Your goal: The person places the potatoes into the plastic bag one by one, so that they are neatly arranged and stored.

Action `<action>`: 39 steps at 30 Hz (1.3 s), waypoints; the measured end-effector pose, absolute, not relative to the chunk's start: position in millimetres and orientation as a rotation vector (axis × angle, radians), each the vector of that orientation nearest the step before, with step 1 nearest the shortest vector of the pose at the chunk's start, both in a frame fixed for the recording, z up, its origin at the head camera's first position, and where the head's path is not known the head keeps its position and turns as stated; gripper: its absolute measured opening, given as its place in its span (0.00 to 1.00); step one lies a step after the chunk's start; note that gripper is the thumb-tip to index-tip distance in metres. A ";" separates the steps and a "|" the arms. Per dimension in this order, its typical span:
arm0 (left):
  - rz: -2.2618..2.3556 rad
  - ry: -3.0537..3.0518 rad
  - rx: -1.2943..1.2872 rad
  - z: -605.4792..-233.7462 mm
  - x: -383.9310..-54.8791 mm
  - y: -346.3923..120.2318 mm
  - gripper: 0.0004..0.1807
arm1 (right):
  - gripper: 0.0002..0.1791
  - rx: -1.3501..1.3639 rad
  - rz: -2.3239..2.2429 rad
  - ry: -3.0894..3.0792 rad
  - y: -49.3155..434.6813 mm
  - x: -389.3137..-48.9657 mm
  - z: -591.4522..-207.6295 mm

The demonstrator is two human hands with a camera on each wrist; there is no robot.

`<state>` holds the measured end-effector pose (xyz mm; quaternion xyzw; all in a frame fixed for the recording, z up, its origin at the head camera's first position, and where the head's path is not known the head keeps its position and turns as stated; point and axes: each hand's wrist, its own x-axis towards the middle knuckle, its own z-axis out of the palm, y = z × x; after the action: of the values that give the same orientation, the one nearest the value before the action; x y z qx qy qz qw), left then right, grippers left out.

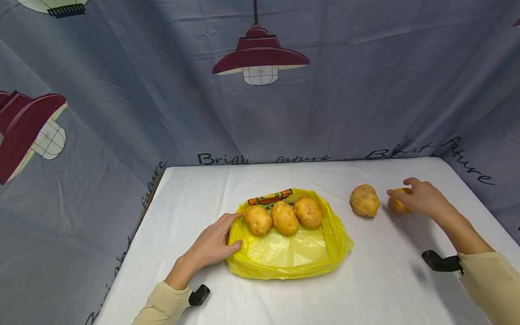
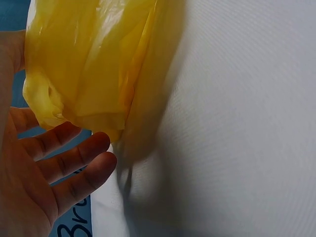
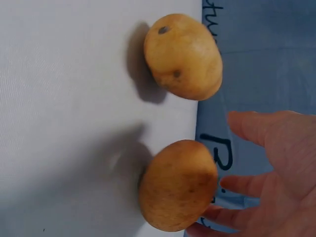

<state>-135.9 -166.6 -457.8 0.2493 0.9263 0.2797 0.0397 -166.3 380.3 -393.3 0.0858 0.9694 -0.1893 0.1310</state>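
A yellow plastic bag (image 1: 280,271) lies spread open in the head view, with three potatoes (image 1: 284,218) side by side along its far part. My left hand (image 1: 213,241) is at the bag's left edge, thumb and forefinger reaching over the rim. In the left wrist view, its other fingers (image 2: 84,160) extend loosely beside the yellow plastic. Over at the right, my right hand (image 1: 426,198) hovers above a potato (image 1: 399,201), partly covering it. In the right wrist view, the fingers are spread close to this potato (image 3: 178,186). Another potato (image 1: 364,200) sits just left of it.
A white cloth (image 1: 313,295) covers the table, whose far edge meets a grey-blue curtain (image 1: 349,104) printed with red lamps and lettering. Black wrist mounts (image 1: 440,262) stick out from both beige sleeves (image 1: 489,280).
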 end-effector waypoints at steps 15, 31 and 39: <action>0.856 2.843 0.753 -456.9 -134.9 -166.6 0.36 | 0.49 0.356 -0.559 2.895 387.8 -176.2 -415.5; 0.850 2.841 0.767 -456.6 -134.6 -166.2 0.37 | 0.38 0.351 -0.554 3.030 403.6 -184.8 -433.7; 0.844 2.842 0.771 -457.6 -135.3 -166.4 0.37 | 0.39 0.379 -0.573 3.013 405.9 -184.4 -431.8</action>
<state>-135.3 -166.4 -457.6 0.2515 0.9271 0.2752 0.0390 -184.4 405.9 -431.8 0.1226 0.9746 -0.1855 0.0254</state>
